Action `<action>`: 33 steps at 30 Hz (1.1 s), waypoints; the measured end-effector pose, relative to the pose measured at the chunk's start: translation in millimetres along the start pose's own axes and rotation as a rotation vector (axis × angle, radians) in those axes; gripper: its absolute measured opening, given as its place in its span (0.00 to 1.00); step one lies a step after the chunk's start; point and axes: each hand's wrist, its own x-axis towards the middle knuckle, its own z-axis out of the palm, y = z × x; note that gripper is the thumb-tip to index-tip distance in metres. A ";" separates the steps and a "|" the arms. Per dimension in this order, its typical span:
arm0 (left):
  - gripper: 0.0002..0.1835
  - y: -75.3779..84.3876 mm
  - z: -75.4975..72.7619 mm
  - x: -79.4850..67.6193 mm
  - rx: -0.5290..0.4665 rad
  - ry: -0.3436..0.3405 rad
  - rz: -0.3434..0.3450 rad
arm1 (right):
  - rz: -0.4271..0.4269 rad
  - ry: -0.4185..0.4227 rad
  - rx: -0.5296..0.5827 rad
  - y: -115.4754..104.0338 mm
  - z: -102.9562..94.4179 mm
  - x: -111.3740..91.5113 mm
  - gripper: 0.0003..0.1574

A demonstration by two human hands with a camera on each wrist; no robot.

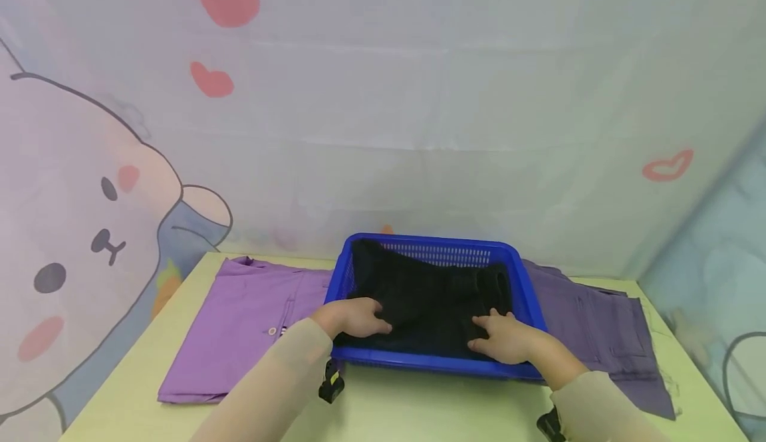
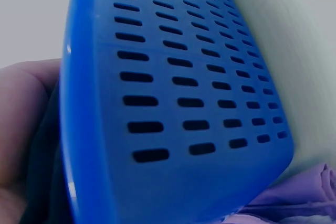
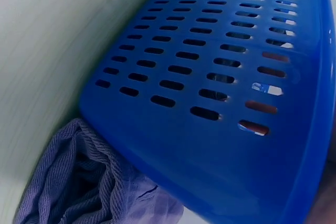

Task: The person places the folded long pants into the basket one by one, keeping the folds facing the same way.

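Observation:
A folded black garment (image 1: 421,292) lies inside a blue plastic basket (image 1: 431,360) with slotted walls. Over the garment's left part my left hand (image 1: 358,317) reaches in, its fingers extended on the cloth. My right hand (image 1: 504,337) rests on the right part, fingers spread and pointing inward. Both forearms cross the basket's near corners. In the left wrist view the basket wall (image 2: 173,192) fills most of the picture, with part of the left hand (image 2: 21,124) behind its rim. The right wrist view shows mostly the basket's outer side (image 3: 173,145).
Folded purple trousers (image 1: 239,329) lie left of the basket on the pale yellow table (image 1: 419,409). To the right are greyish-purple trousers (image 1: 610,335) with a frayed hem. A printed cloth backdrop (image 1: 431,129) hangs right behind the table.

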 end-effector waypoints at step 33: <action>0.29 -7.5 19.5 -36.8 -0.070 0.368 0.190 | -0.028 0.480 0.051 0.6 24.7 -33.6 0.38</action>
